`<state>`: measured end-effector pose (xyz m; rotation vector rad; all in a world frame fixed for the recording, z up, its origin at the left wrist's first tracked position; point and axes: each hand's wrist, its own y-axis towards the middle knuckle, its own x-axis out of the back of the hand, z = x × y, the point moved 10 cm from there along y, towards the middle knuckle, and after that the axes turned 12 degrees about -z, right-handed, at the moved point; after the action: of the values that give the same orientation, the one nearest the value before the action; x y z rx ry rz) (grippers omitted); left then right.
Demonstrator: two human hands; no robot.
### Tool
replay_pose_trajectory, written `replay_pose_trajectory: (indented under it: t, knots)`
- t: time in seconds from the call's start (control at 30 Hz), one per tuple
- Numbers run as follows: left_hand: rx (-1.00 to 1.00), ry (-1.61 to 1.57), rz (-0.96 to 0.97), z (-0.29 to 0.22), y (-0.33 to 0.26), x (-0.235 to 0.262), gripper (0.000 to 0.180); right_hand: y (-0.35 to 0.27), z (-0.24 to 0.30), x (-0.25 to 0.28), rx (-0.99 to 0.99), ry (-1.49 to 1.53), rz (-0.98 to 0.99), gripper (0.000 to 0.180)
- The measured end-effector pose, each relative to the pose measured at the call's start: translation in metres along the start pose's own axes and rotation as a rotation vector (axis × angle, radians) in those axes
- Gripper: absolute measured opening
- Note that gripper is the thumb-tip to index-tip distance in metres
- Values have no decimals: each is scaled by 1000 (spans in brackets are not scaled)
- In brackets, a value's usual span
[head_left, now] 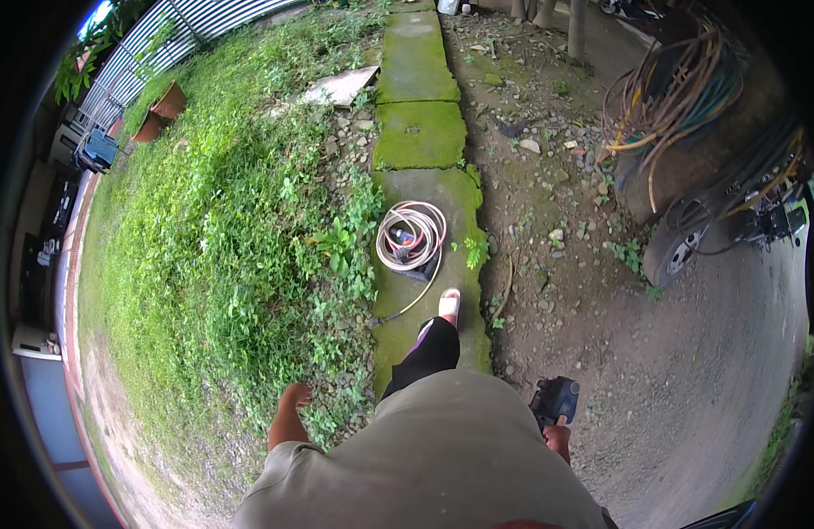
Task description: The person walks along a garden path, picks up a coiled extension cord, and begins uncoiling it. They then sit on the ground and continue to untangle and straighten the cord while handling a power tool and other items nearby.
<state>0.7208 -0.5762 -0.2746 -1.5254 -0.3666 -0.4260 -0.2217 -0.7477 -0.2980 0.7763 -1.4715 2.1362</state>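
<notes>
Clasping a black boxy object in the curled right hand, over the gravel. Dangling the left hand loosely half-open, holding nothing, above the weeds. Planting a pale sandal on the mossy path, just short of a coiled pale hose.

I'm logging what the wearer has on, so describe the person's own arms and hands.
Both the left hand and the right hand look bare, with no gloves to be seen. The left forearm is uncovered below the short, plain sleeve of a grey-green shirt. The right sleeve is hidden. Rings or small markings are too small to tell.
</notes>
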Motion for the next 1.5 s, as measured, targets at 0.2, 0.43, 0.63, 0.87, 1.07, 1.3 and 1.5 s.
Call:
replay_pose_trajectory:
  t: [0.2, 0.43, 0.63, 0.87, 1.07, 1.3, 1.5]
  knots:
    - [78, -136, 30, -167, 47, 28, 32, 46, 271, -39, 58, -45, -190, 14]
    - [-212, -60, 91, -544, 117, 145, 13, 105, 506, -154, 157, -157, 65, 24]
    - [-644, -204, -318, -909, 133, 345, 40, 118, 720, -262, 138, -158, 42, 23]
    - [-577, -437, -470, -1141, 172, 501, 39, 130, 1048, -392, 146, -140, 43, 21]
    - [-126, -317, -6, -1202, 200, 467, 16, 132, 1319, -455, 170, -117, 53, 20]
    - [156, -289, 67, -1354, 270, 517, 24, 155, 1641, -574, 254, -116, 37, 19]
    - [34, -331, 11, -1626, 354, 689, 32, 144, 1877, -669, 237, -119, 6, 18]
